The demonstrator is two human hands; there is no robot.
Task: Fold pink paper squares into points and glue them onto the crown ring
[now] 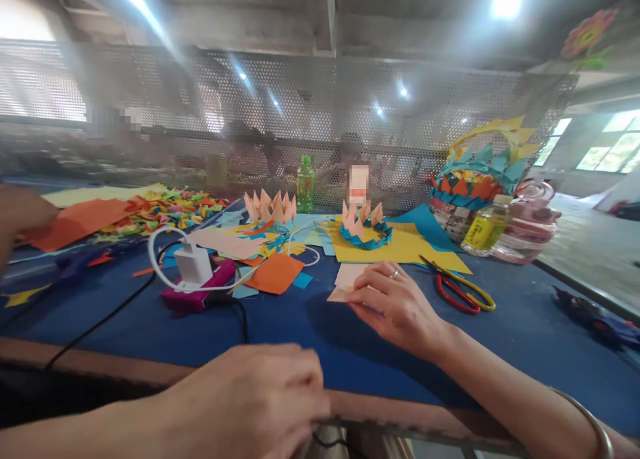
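Observation:
My right hand (395, 306), with a ring on one finger, pinches a small pale peach paper piece (340, 294) against the blue table. Another peach paper (350, 272) lies just beyond its fingers. My left hand (270, 392) is low at the table's front edge, blurred, its fingers curled; the fingertips are hidden, so I cannot see whether they hold anything. Ahead, a teal folded-paper ring (364, 244) with peach points sits on a yellow sheet (415, 242). A second ring of peach paper points (270, 209) stands to its left. Scissors (470, 286) with red and yellow handles lie right of my right hand.
A white charger (194, 266) sits in a magenta power strip (175, 298), with cables crossing the table. Orange paper (275, 274) lies beside it. Paper scraps (175, 209) and another person's arm (25, 212) are at left. Bottles (484, 227) and a paper basket (463, 189) stand at right.

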